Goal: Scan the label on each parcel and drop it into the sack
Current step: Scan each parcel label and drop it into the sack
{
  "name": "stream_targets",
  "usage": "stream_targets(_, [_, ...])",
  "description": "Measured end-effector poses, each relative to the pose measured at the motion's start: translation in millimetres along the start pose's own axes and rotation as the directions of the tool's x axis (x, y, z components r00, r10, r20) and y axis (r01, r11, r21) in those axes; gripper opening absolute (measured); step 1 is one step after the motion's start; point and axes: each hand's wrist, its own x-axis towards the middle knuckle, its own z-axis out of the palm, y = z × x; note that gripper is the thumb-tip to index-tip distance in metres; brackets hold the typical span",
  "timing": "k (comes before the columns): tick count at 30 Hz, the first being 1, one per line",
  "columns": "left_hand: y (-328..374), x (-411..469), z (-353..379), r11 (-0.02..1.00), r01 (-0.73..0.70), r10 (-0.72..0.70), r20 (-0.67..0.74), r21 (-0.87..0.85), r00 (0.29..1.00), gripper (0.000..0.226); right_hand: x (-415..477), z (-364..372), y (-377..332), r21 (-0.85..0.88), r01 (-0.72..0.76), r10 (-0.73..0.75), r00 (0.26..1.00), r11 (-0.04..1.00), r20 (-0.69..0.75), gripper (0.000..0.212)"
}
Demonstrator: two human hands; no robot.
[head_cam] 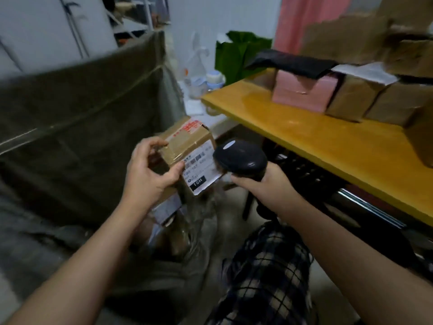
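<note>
My left hand [150,170] grips a small taped cardboard parcel [187,141] over the open sack, fingers on its top and thumb at its front edge. Its white label [201,167] with a barcode faces right. My right hand [257,184] holds a black handheld scanner [241,156], whose head sits right beside the label. The big olive-green sack [77,127] fills the left side, and several parcels lie blurred in its bottom [173,231].
A yellow table [316,141] on the right carries a pink box [304,92], brown cardboard parcels [365,99] and a black bag [290,62]. A green bag [236,55] and bottles stand behind. Plaid-clad legs [264,273] show at the bottom.
</note>
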Motion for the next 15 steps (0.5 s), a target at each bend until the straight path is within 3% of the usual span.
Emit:
stream_targets(4, [-50.3, -19.0, -47.4, 0.982, 0.113, -0.096, -0.115, 0.153, 0.989, 0.046, 37.6, 62.1, 37.1, -0.251, -0.053, 0.082, 0.991, 0.967, 0.106, 0.039])
stream_targets(7, [-83.8, -31.2, -56.3, 0.887, 0.208, -0.204, -0.053, 0.412, 0.977, 0.053, 59.7, 90.3, 63.7, -0.450, -0.079, 0.167, 0.973, 0.889, 0.158, 0.057])
stream_targets(10, [-119.4, -38.6, -47.8, 0.754, 0.255, -0.368, 0.068, 0.606, 0.927, 0.058, 72.9, 108.3, 84.5, -0.457, -0.113, 0.218, 0.958, 0.883, 0.185, 0.058])
stream_targets(12, [-137.5, -38.6, -37.9, 0.654, 0.236, -0.496, 0.172, 0.718, 0.851, 0.064, 74.9, 117.2, 90.2, -0.399, -0.154, 0.248, 0.949, 0.904, 0.195, 0.058])
stream_targets(15, [-158.4, -48.0, -23.2, 0.527, 0.135, -0.666, 0.309, 0.839, 0.679, 0.073, 71.3, 124.4, 98.2, -0.375, -0.208, 0.313, 0.917, 0.903, 0.246, 0.065])
